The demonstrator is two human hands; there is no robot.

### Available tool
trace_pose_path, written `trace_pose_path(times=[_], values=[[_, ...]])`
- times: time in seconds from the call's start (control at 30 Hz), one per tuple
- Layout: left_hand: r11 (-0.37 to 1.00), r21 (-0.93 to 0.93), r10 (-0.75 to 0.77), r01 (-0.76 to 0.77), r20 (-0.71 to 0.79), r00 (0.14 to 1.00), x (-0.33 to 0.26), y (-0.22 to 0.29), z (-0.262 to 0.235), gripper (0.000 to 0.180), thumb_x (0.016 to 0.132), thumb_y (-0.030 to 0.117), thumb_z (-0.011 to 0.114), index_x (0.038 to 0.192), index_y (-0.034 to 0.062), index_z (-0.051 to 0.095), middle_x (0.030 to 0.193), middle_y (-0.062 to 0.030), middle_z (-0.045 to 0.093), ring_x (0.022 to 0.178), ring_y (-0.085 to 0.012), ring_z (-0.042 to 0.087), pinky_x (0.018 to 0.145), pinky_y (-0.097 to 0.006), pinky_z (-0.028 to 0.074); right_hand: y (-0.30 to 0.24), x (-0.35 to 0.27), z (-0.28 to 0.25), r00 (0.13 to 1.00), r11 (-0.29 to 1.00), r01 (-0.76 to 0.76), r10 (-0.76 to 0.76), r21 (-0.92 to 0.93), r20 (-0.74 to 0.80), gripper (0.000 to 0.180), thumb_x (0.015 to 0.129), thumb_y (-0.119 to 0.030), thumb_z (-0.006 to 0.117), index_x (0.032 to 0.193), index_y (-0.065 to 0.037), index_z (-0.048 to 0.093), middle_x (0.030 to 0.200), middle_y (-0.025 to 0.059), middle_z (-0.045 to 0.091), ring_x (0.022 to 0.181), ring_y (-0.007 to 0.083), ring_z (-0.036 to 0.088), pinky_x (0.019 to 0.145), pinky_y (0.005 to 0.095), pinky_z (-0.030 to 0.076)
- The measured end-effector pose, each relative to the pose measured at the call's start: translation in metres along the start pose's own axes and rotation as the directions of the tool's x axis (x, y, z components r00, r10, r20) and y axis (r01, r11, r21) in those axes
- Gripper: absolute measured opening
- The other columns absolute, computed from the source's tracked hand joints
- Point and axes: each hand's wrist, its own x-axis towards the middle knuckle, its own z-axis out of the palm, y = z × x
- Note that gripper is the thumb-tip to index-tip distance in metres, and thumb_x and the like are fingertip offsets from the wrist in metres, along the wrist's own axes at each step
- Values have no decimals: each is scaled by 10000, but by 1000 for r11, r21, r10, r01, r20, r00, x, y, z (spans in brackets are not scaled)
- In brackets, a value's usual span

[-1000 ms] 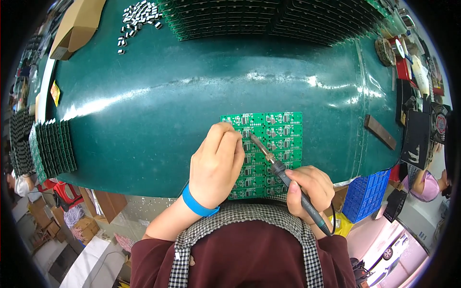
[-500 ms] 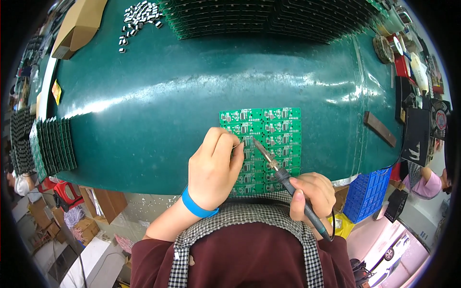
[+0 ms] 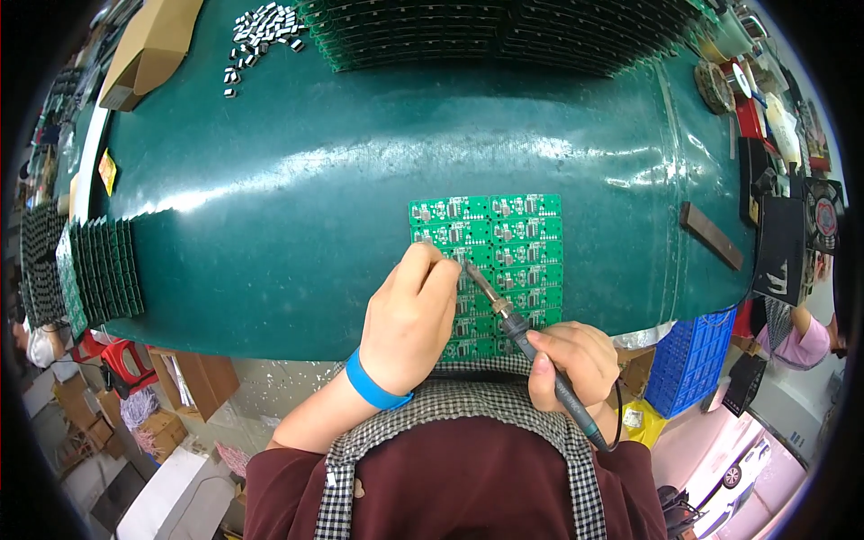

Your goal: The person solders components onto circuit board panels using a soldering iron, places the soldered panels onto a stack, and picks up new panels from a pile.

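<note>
Far to the left of the fingers, rows of green boards (image 3: 99, 270) stand on edge at the rim of the dark green surface (image 3: 360, 162), with a cardboard box (image 3: 148, 49) and a scatter of small grey parts (image 3: 261, 27) up beyond them.

The left hand (image 3: 409, 324), a blue wristband (image 3: 373, 382) on its wrist, rests on the green circuit-board panel (image 3: 499, 243). Its fingers (image 3: 432, 265) are curled close together and pinched down at one spot on the panel's left column; whether they grip a small part or solder there cannot be told, since the pinch hides it. Compared with half a second ago the hand has barely shifted, still pressing the same area.

Just right of those fingers, the tip of the soldering iron (image 3: 504, 315) now sits almost against them, a touch lower on the panel than a second ago. This reads as the iron working joint after joint down the column.

The right hand (image 3: 571, 360) is closed firmly around the iron's dark handle, near the panel's lower edge. Further right lie a brown bar (image 3: 711, 236) and, below the edge, a blue crate (image 3: 684, 360).
</note>
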Motion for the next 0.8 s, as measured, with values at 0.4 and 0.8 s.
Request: trace_pose_path(times=[0.4,0.8], values=[[1000,-20,-9,8,-57,998,-12,1,1,176,731,-64,666,863,18,583,855,-113,577,708,-269,598,594,-329,485,-2,-12,-11,999,999,51,-51,-13,5,145,735,-64,612,854,8,655,666,73,608,539,197,607,477,299,487],[999,33,13,-13,-4,1000,-13,6,6,136,778,-35,634,886,4,562,892,-122,540,747,-290,603,636,-362,509,-1,-17,-6,999,999,41,-41,-12,-17,155,700,-26,627,847,15,653,668,80,615,536,203,611,472,286,486]])
